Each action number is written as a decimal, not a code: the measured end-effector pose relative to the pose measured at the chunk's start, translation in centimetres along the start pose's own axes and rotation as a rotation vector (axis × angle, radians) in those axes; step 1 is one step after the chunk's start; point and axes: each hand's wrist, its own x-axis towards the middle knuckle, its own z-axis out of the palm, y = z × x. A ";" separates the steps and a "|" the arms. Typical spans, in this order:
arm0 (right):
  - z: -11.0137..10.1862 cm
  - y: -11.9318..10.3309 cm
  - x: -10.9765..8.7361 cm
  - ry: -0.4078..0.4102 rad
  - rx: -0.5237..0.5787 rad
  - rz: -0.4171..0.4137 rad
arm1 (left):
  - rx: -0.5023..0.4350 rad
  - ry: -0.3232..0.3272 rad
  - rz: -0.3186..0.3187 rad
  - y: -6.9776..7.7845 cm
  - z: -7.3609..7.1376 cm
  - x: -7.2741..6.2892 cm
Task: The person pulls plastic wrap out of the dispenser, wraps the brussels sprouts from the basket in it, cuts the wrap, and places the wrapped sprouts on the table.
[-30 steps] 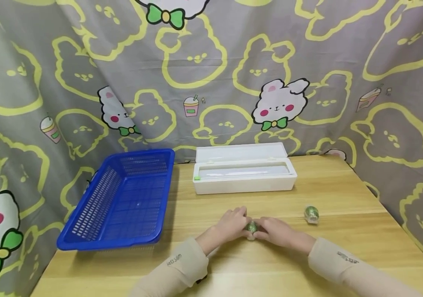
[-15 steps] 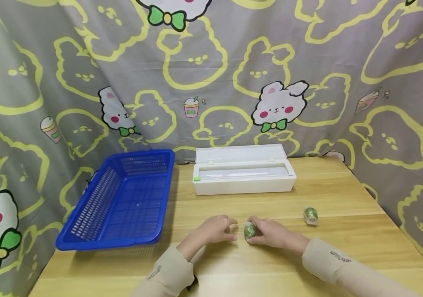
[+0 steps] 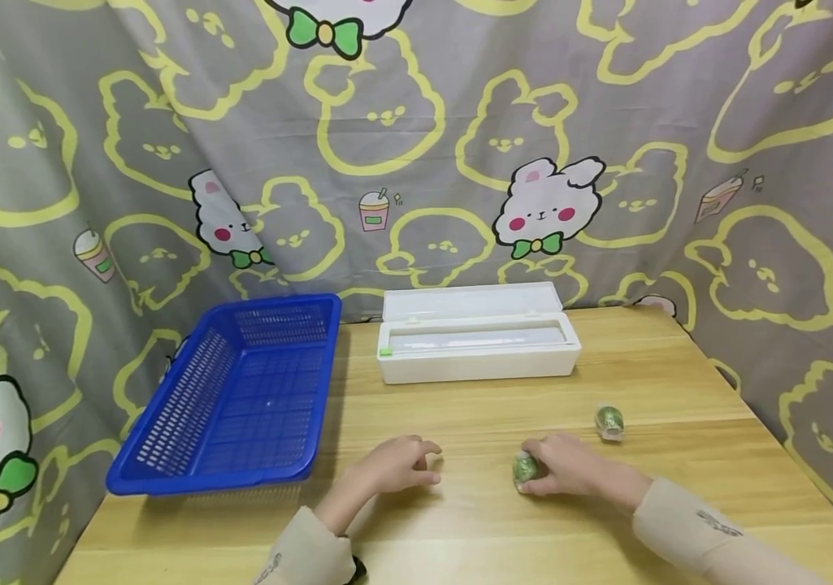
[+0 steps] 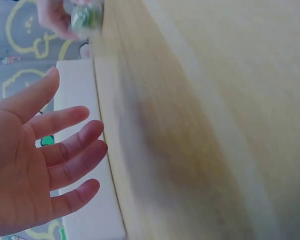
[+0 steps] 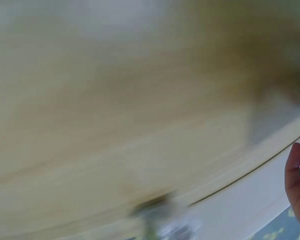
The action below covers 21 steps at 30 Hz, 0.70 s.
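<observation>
My right hand (image 3: 570, 465) holds a small green ball wrapped in clear film (image 3: 525, 469) on or just above the wooden table, thumb and fingers curled round it. What is under the film cannot be told. Behind and to the right lies a second film-wrapped green ball (image 3: 609, 422), apart from the hand. To the left, my left hand (image 3: 394, 467) holds nothing, and its palm and loosely spread fingers (image 4: 65, 150) show in the left wrist view. The right wrist view is badly blurred; a hand (image 5: 299, 182) shows at its right edge, but which one cannot be told.
A blue plastic basket (image 3: 317, 406) stands at the left of the table (image 3: 460, 528). Near the back sits a long white cling film box (image 3: 482, 367), its lid raised and a roll inside. A grey patterned curtain (image 3: 445, 122) hangs behind and at both sides.
Both hands were at the green ball; the left hand has let go and drawn away to the left. The right hand has carried the ball a little to the right and nearer.
</observation>
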 end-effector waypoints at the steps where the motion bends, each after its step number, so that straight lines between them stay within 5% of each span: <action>1: -0.2 0.3 -0.7 0.000 0.001 0.008 | -0.004 -0.002 0.009 0.0 0.0 -0.1; 12: -3.3 4.7 -6.1 -0.042 0.037 0.128 | -0.067 0.034 -0.013 -1.1 -0.4 -2.5; 21: -4.6 6.7 -6.6 -0.072 0.029 0.228 | -0.086 0.041 -0.006 -1.5 -0.5 -3.2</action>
